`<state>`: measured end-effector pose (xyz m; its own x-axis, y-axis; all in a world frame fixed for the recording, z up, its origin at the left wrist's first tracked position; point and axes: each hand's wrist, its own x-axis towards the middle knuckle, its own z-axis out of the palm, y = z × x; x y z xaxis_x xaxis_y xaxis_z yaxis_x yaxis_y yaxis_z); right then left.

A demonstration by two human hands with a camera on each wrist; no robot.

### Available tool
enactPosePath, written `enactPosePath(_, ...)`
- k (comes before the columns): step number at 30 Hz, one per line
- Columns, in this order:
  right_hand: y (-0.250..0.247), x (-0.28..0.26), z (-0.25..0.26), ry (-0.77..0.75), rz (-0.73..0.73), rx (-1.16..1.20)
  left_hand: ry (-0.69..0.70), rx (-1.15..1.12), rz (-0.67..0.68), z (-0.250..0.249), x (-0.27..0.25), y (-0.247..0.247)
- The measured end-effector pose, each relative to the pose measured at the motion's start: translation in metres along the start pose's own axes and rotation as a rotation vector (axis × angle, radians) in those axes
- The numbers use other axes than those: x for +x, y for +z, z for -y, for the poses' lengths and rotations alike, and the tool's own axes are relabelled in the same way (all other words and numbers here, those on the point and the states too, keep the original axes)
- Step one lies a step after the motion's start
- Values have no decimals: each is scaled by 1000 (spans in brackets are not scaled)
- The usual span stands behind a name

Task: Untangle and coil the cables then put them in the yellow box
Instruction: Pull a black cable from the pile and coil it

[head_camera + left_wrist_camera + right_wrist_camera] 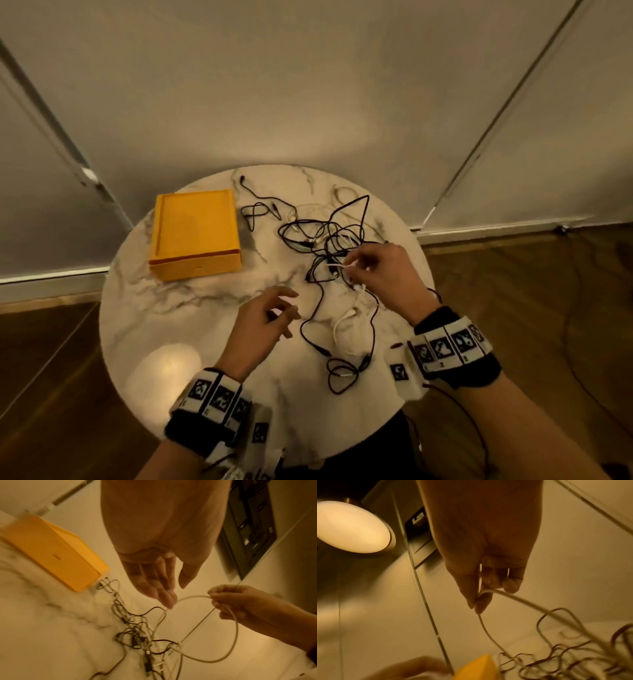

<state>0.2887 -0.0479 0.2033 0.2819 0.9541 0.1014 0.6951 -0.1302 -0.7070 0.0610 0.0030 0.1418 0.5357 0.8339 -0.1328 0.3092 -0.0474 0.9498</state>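
Note:
A tangle of black and white cables (325, 240) lies on the right half of the round marble table (144, 308). My right hand (352, 270) hovers over the tangle and pinches a loop of white cable (229, 639) between thumb and fingertips (476, 601). My left hand (284, 308) hangs just left of it, fingers relaxed and holding nothing (164, 597). The yellow box (195, 233) sits shut on the table's left side, also seen in the left wrist view (56, 555) and blurred in the right wrist view (476, 669).
More black cable loops (342, 373) trail to the table's near edge. A thin cable (575, 342) runs over the wooden floor on the right. White wall panels rise behind the table. A round lamp (351, 527) glows overhead.

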Motion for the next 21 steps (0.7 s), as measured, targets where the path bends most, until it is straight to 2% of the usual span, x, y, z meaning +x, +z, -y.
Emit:
enactPosePath(3, 9, -4, 16, 25, 54, 260, 92, -36, 33, -20, 16, 17)
enactPosePath(5, 16, -2, 8, 95, 82, 414, 61, -40, 124, -18, 22, 31)
enactPosePath(7, 24, -3, -6, 159, 168, 467, -13, -59, 198, -7, 24, 45)
enactPosePath(10, 34, -12, -32, 224, 261, 392, -137, -116, 265, 11, 23, 61)
enactPosePath(13, 34, -24, -62, 327, 144, 321, -213, -209, 237, 16, 30, 71)
enactPosePath(15, 31, -39, -84, 415, 53, 182, -241, -252, 190, 18, 38, 75)
enactPosePath(16, 33, -48, -94, 450, 72, 111, -242, -238, 175, 21, 42, 75)
enactPosePath(17, 37, -61, -102, 468, 147, 67, -235, -207, 171, 23, 45, 75)
enactPosePath(19, 53, -87, -104, 466, 390, 56, -223, -134, 195, 30, 48, 73)
enactPosePath(21, 75, -108, -104, 435, 563, 11, -238, -104, 261, 36, 45, 71)
